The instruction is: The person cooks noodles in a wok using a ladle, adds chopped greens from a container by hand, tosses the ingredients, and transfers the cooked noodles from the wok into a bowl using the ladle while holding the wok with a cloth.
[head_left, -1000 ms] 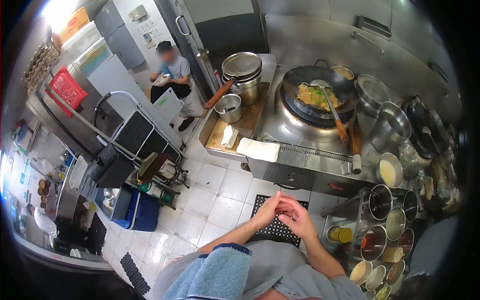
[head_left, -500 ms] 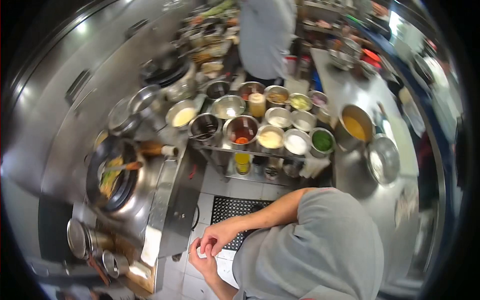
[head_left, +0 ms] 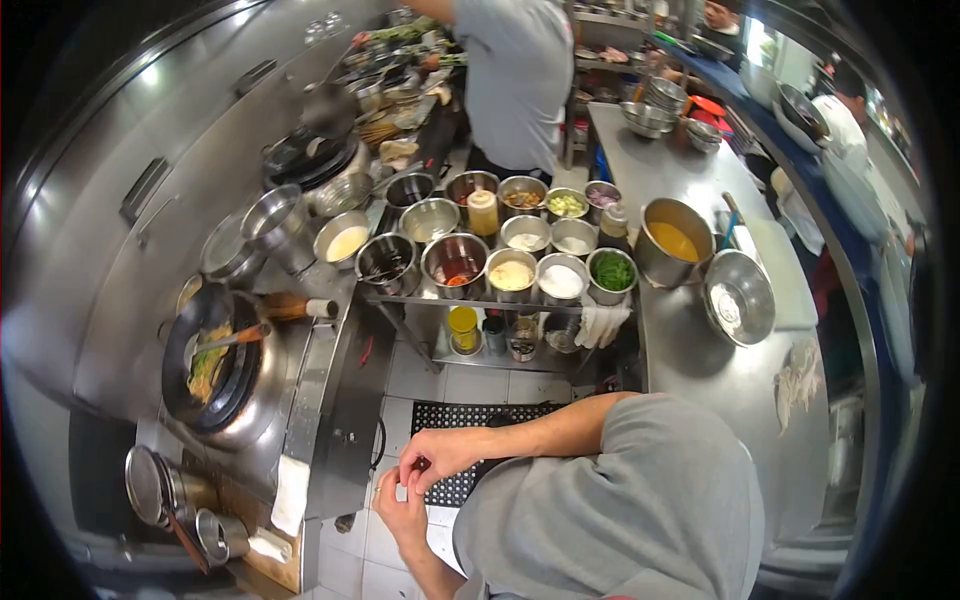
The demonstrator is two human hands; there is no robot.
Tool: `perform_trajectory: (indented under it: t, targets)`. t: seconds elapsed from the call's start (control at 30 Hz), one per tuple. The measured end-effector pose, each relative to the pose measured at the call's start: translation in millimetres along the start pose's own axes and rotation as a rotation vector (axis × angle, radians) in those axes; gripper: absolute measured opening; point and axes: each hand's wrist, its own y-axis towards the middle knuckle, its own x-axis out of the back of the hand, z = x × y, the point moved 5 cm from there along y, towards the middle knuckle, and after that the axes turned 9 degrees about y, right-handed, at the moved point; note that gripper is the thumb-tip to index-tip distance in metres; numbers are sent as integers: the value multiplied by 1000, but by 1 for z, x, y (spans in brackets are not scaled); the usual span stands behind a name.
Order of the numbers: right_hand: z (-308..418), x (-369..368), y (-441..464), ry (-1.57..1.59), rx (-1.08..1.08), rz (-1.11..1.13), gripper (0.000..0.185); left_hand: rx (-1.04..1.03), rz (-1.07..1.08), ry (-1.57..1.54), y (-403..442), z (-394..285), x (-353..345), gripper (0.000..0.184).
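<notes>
My right hand [head_left: 438, 458] reaches in from above with curled fingers. It meets my left hand [head_left: 402, 512], whose fingers are also drawn together, and the fingertips of both touch. Whether anything small lies between them is hidden. Both hands are in front of my grey shirt [head_left: 620, 500], over the floor beside the stove counter. To their left a wok [head_left: 240, 385] sits on the stove, with yellowish and green food [head_left: 210, 360] in it. A wooden-handled utensil [head_left: 235, 338] rests across the wok.
Metal containers of ingredients, including chopped greens [head_left: 612, 270] and white powder [head_left: 562, 281], crowd a stand ahead. A pot of orange liquid [head_left: 676, 241] and a metal bowl [head_left: 739, 300] stand on the right counter. Another person [head_left: 515, 90] stands beyond. A perforated black mat [head_left: 460, 488] covers some floor.
The view has shifted slightly, so the stand and counters appear further left, and the picture is sharper. The other person's raised arm now shows. My hands stay together.
</notes>
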Motion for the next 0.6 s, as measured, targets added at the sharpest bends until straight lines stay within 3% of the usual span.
perform_trajectory:
  t: [0.43,0.6]
  targets:
    - [21,-41,37,24,243,256,20,322,-252,-2,-53,22,41,14]
    - [20,-44,53,-32,184,378,21,303,-328,59,-52,6,58,15]
